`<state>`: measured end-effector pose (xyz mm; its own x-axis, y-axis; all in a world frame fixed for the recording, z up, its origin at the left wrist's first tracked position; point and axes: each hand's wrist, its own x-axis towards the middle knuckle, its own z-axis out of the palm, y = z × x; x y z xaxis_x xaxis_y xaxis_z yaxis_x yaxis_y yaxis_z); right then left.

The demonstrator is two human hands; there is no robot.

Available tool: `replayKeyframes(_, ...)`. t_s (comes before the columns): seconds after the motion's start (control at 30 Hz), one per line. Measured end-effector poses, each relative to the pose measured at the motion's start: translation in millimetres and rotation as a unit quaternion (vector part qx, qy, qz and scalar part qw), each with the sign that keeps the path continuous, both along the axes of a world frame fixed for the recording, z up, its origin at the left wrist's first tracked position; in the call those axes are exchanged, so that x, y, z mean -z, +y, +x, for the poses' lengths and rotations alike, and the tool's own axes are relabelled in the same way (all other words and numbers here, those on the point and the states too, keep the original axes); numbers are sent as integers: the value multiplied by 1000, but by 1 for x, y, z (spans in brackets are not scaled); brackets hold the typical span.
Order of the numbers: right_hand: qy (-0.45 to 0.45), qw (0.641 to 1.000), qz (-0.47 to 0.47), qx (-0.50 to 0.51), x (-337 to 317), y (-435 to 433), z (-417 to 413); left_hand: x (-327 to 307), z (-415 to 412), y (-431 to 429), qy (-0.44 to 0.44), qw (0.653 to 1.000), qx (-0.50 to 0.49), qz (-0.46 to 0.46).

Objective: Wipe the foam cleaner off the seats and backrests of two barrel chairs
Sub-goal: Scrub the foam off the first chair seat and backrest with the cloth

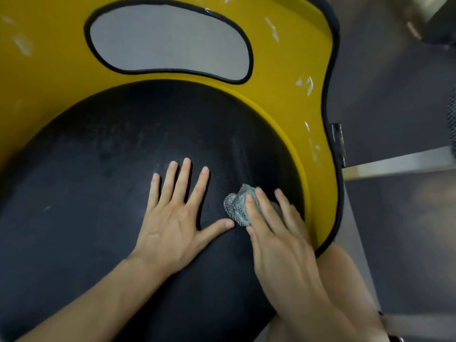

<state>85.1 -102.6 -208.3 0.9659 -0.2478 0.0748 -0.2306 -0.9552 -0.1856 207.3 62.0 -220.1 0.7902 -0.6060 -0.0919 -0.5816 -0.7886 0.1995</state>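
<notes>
A barrel chair fills the view, with a round black seat [118, 193] and a curved yellow backrest [283, 90] edged in black. White foam streaks [306, 83] dot the backrest on the right and far left. My left hand [172, 218] lies flat on the seat, fingers spread. My right hand [278, 233] presses a crumpled grey-white mesh cloth [237, 206] onto the seat near its right edge, fingers straight over it.
An oval cut-out [170, 40] in the backrest shows grey floor behind. To the right lie dark floor [394, 107] and a pale metal bar [399, 164]. A small black clip [336, 137] sits on the backrest's right rim.
</notes>
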Motion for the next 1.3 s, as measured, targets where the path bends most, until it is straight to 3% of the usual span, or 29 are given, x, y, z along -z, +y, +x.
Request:
replayKeyframes(0.17, 57, 998, 10, -1, 7, -10, 50, 3, 1, 2, -3, 1000, 10, 1)
replayKeyframes(0.37, 13, 996, 39, 79, -1, -16, 135, 5, 0, 1, -7, 1000, 6, -4)
replayKeyframes(0.53, 103, 987, 105, 57, -14, -7, 62, 4, 1, 2, -4, 1000, 7, -3)
replayKeyframes(0.63, 157, 985, 60, 47, -10, 3, 31, 4, 1, 2, 0, 1000, 1, -10)
replayKeyframes(0.97, 70, 995, 3, 77, 5, -27, 159, 6, 1, 1, -4, 1000, 7, -4)
replayKeyframes(1.13, 99, 993, 62, 18, -3, -13, 93, 8, 1, 2, -8, 1000, 12, -2)
replayKeyframes(1.3, 65, 998, 16, -1, 6, -7, 83, 8, 1, 1, -7, 1000, 10, 4)
